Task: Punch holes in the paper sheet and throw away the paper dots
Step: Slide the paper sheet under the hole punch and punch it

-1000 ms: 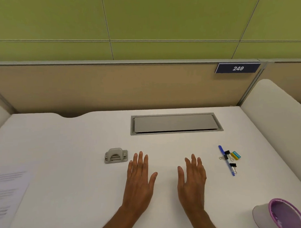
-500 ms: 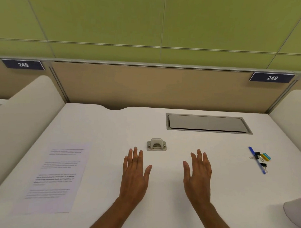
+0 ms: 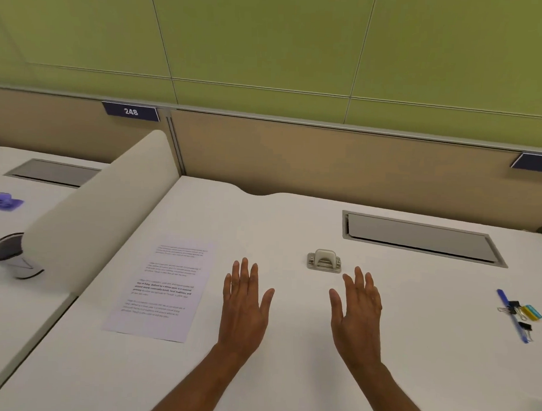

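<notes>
A printed paper sheet [image 3: 165, 289] lies flat on the white desk [image 3: 288, 375], left of my hands. A small beige hole punch [image 3: 324, 261] stands on the desk just beyond my right hand's fingertips. My left hand [image 3: 245, 302] is held flat with fingers spread, between the sheet and the punch, holding nothing. My right hand [image 3: 356, 309] is also flat and empty, slightly tilted, a short way in front of the punch. The small bin seen earlier at the right is outside the view.
A blue pen [image 3: 511, 315] with binder clips [image 3: 515, 309] and a yellow clip [image 3: 531, 313] lies at the right. A grey cable hatch [image 3: 422, 239] is set into the desk behind the punch. A rounded white divider [image 3: 103, 211] borders the left; a dark-rimmed container [image 3: 7, 251] stands beyond it.
The view has swung left: the paper sheet has come fully into sight, the pink-rimmed bin at the right has left the view. Both hands stay flat and empty above the desk.
</notes>
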The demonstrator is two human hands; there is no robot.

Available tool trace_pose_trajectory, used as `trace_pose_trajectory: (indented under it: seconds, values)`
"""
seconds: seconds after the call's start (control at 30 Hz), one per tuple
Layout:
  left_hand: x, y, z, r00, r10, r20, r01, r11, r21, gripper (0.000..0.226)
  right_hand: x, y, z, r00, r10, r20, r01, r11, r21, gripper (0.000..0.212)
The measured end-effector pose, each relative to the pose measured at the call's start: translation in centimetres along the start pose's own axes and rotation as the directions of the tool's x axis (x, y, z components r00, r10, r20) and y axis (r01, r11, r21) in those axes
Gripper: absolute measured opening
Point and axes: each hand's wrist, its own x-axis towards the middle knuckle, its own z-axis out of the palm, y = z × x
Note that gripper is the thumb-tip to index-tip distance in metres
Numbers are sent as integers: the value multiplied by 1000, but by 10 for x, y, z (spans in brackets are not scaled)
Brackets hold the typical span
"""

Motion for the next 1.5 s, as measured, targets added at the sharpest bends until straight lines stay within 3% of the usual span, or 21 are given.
trace_pose_trajectory:
  seconds: [0.23, 0.53, 0.9, 1.03, 1.17, 1.5]
  values:
    - [-16, -16, -2, 995, -97, -34, 98, 994, 37, 66, -6, -11, 21, 995, -72, 67, 71, 997, 24, 54]
    - [-10, -94, -5, 978, -208, -21, 209, 975, 79, 71, -20, -71, 70, 978, -125, 166, 113, 991, 78, 52]
    - [34, -207, -8, 889, -458, 5, 445, 867, 224, 55, -33, -138, 152, 965, -84, 249, 61, 993, 98, 52]
    - [45, -231, -13, 844, -536, 4, 524, 827, 205, 58, -40, -163, 179, 944, -138, 301, 107, 987, 119, 51]
    - [50, -244, -15, 828, -560, 13, 549, 816, 177, 60, -50, -187, 203, 879, -227, 420, 181, 972, 148, 51]
    - [56, -262, -24, 758, -648, 75, 639, 761, 112, 72, -63, -211, 242, 838, -284, 466, 306, 951, 29, 46]
